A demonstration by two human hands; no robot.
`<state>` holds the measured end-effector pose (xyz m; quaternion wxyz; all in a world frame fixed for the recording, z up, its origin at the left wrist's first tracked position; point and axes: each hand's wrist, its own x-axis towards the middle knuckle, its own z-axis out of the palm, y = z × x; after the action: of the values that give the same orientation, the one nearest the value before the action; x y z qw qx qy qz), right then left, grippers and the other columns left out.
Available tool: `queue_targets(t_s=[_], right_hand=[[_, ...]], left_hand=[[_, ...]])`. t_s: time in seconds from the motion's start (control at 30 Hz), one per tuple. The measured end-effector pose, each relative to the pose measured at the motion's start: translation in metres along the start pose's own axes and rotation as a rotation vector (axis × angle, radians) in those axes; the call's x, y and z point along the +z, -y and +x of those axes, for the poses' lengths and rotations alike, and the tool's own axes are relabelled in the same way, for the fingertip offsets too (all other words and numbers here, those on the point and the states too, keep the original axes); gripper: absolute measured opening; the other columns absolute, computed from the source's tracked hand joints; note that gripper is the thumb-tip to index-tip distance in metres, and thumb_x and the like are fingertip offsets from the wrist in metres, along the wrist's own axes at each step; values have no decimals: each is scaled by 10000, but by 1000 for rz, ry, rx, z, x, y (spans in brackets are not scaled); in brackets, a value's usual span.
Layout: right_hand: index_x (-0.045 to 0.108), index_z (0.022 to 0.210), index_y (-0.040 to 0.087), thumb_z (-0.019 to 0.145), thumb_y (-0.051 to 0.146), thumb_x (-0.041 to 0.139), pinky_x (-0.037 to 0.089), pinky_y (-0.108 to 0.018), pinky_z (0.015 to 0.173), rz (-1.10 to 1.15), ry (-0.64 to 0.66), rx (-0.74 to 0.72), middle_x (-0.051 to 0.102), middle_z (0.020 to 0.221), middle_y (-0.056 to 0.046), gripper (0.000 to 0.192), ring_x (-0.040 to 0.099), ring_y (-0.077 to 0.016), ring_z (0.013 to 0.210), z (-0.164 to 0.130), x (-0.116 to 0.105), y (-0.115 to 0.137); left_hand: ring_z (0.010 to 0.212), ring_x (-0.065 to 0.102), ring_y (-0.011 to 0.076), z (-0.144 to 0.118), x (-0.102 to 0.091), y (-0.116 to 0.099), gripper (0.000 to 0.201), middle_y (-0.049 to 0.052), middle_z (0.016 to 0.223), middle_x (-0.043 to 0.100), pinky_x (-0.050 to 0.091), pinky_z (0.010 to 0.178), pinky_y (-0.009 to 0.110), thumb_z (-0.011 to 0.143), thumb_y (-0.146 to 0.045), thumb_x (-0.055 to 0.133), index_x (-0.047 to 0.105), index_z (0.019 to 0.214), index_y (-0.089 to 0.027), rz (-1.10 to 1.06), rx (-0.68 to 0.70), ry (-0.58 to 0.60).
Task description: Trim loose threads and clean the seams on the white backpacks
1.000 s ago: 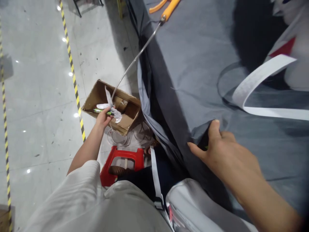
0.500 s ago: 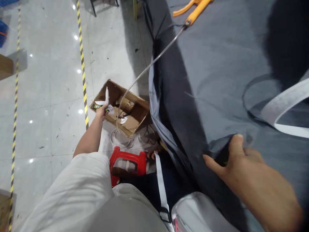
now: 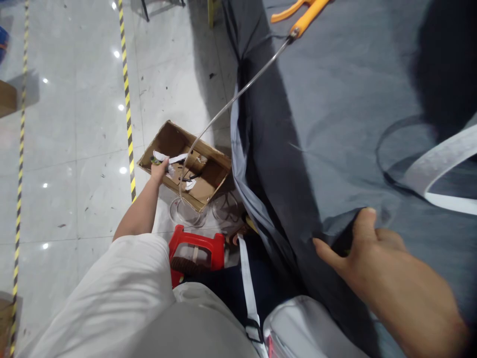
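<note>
My left hand [image 3: 159,170] is closed, reaching into the open cardboard box [image 3: 219,180] on the floor. From its fingers a white strip [image 3: 178,158] sticks out to the right, with another white piece beside it. A small green object [image 3: 155,161], partly hidden, is in the same grip. My right hand [image 3: 398,278] rests on the dark grey fabric [image 3: 343,164], its thumb and forefinger around a raised fold. Part of its fingers and a dark gap under the fold are hard to make out.
An orange-handled tool [image 3: 307,20] lies on the fabric, its clear tube [image 3: 246,87] running over the box to coils on the floor. A white strap loop [image 3: 443,159] lies at right. Near my legs stands a red stool [image 3: 218,251]. Striped tape [image 3: 127,109] marks the floor.
The white strip in my left hand has swung from pointing up to pointing right, and the green object has turned and shows less. My right hand keeps its place on the fabric.
</note>
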<state>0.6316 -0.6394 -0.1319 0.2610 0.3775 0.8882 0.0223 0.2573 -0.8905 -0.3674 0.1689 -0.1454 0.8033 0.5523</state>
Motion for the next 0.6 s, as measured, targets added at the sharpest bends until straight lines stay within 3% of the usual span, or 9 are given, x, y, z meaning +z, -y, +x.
queue_targets(t_s=[0.1,0.2,0.27,0.33,0.47,0.6], right_hand=[[222,1501,-70,1028,505,185,487,-440,576,-71,-7,-10,630,1038,-278,745,714,-375,738,4,0,1],[284,1480,-103,1039,495,252,470,-417,543,-108,38,13,654,994,-280,744,716,-357,709,7,-2,1],[371,1471,-41,1041,474,331,466,-402,533,-85,77,5,692,948,-235,672,724,-348,711,4,-7,6],[449,1459,60,1036,443,400,467,-390,521,-21,21,-52,726,912,-168,573,726,-331,686,-4,-11,16],[462,1476,187,1001,363,529,502,-335,520,274,-301,-354,749,984,-79,511,723,-244,677,-19,-11,43],[479,1454,179,1008,232,513,568,-287,670,581,-397,-656,732,1122,-74,450,732,-194,871,-21,2,56]], left_hand=[[954,646,187,-20,1,-11,159,50,905,702,510,743,231,813,-291,735,652,880,-173,199,208,21],[1004,645,228,-55,3,-28,143,37,903,708,484,815,265,817,-332,727,670,832,-201,396,374,119],[984,654,229,-85,7,-41,115,10,895,718,461,823,270,808,-327,724,692,846,-223,489,452,208],[960,661,215,-118,15,-51,94,-4,917,729,446,817,267,826,-317,693,702,876,-238,584,554,328],[872,660,188,-178,34,-61,187,13,903,713,436,753,272,926,-368,555,667,869,-230,730,773,545],[877,671,191,-221,49,-62,112,10,912,715,432,716,275,889,-249,543,654,875,-235,743,844,679]])
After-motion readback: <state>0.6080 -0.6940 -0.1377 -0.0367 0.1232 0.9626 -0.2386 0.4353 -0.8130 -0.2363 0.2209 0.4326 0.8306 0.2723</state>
